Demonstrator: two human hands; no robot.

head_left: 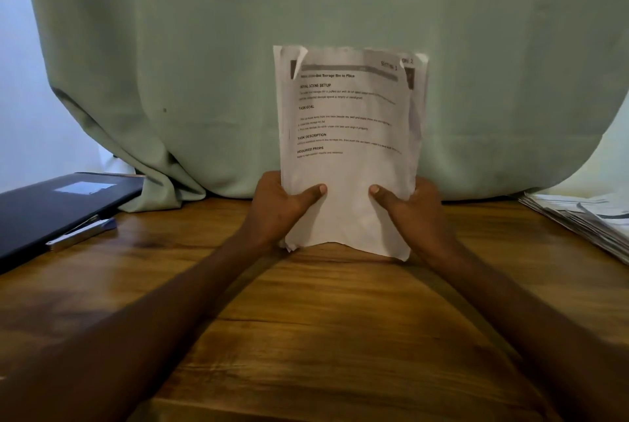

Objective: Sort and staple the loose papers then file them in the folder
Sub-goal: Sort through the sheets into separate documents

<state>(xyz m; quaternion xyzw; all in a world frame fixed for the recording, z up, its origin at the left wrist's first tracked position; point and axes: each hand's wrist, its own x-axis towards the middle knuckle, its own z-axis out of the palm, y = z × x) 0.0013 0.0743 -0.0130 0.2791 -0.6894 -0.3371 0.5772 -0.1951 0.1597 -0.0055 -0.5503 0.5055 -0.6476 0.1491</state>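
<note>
My fingers are hidden behind the sheaf of papers (347, 149); only my thumbs show on its front. My left hand (282, 209) grips the sheaf's lower left edge and my right hand (413, 214) its lower right edge, each curled round the paper. I cannot tell how many sheets there are, though a second page peeks out at the top right corner, and the small print is too blurred to read. The sheaf stands upright, long axis vertical, printed side facing me, its bottom edge on or just above the wooden bench (306, 319). Left of the sheaf lies a dark folder (51, 207), cut off by the frame, with a stapler (81, 234) against its near edge. Right of the sheaf, a paper pile (585, 217) runs out of view. Behind it hangs a green curtain (306, 13).
</note>
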